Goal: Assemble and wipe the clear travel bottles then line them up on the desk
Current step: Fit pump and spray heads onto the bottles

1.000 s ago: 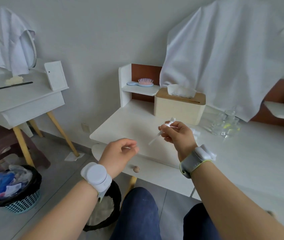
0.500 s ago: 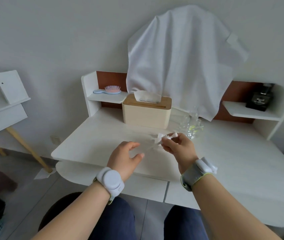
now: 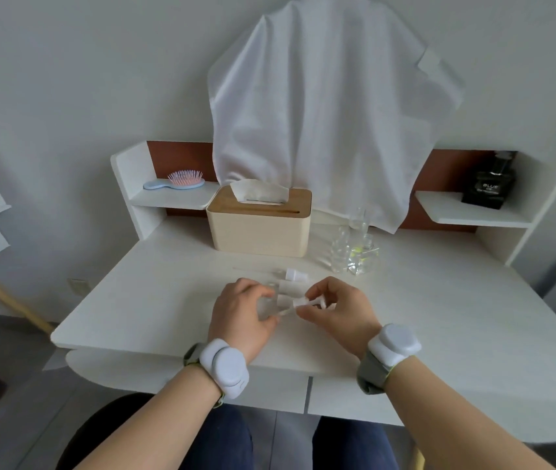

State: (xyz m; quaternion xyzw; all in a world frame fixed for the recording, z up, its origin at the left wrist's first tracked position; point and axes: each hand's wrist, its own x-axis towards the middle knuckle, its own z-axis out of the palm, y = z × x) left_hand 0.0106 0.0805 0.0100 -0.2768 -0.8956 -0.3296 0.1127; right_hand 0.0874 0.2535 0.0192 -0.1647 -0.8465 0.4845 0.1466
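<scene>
I read the task as early in assembly; no finished row of bottles shows on the tabletop [image 3: 154,300].

1. Left hand [image 3: 241,313], at 7 o'clock from the tabletop centre: its grip is curled round a small clear bottle [image 3: 266,305], held just above the surface.
2. Right hand [image 3: 336,310], at 5 o'clock: its fingertips pinch a white pump head with dip tube [image 3: 298,304], the tube end touching or just beside the bottle mouth; I cannot tell which.
3. Loose white caps [image 3: 295,275] lie at 12 o'clock from the hands, unfitted.
4. A cluster of clear bottles [image 3: 354,252] stands at 1 o'clock, right of the tissue box [image 3: 258,228], neither assembled nor lined up as far as I can judge.

Remaining: seat this pump, assemble the cluster, wipe all, form the row.
</scene>
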